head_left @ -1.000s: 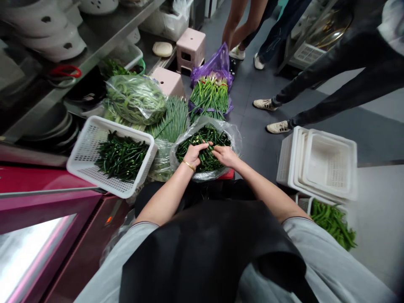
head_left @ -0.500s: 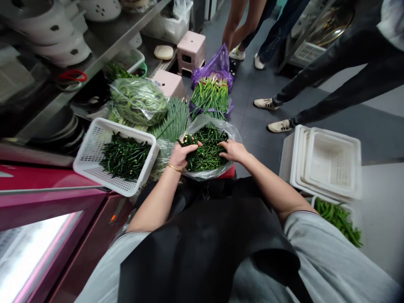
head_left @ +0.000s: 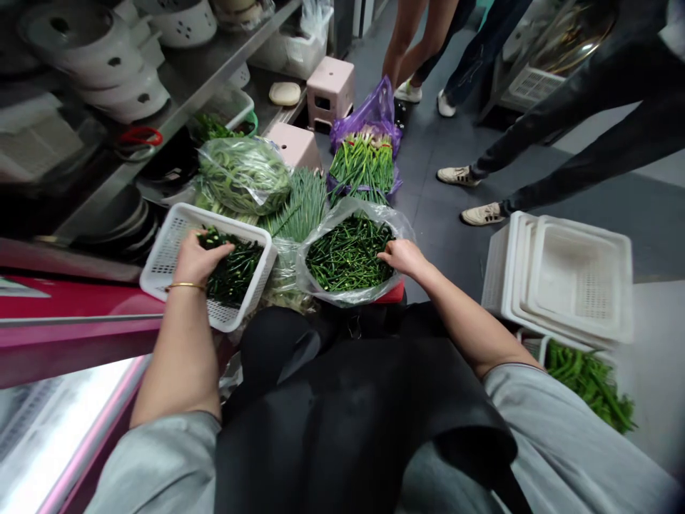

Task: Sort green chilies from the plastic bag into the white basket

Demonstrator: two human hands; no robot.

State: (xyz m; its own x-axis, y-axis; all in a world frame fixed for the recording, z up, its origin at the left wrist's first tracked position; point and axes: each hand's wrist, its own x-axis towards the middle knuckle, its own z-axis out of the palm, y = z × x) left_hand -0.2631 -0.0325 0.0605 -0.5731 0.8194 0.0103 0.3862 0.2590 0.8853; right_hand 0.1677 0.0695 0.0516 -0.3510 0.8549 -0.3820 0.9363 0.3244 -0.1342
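Over the white perforated basket [head_left: 160, 282] on the left, my left hand [head_left: 195, 258] is closed around a handful of thin green chilies, thumb pointing right. Beneath it lies a pile of dark green chilies [head_left: 240, 275]. In front of me an opened clear plastic bag [head_left: 305, 278] is filled with thin green chilies [head_left: 347, 257]. At the right side of that bag, my right hand [head_left: 404, 257] has its fingers curled and pressed together against the chilies. Whatever sits between those fingertips is hidden.
Beyond the bag are scallions [head_left: 361, 168] in a purple bag [head_left: 374, 107] and a bagged heap of green beans [head_left: 243, 175]. Pink stools [head_left: 330, 86] stand behind. Stacked white baskets [head_left: 581, 278] are at right, near green peppers [head_left: 586, 382]. Other people's legs [head_left: 540, 128] stand ahead.
My left hand has moved left from the plastic bag to the white basket, carrying its handful of chilies. My right hand stays at the bag's right side, its fingers more curled. The view has shifted slightly.
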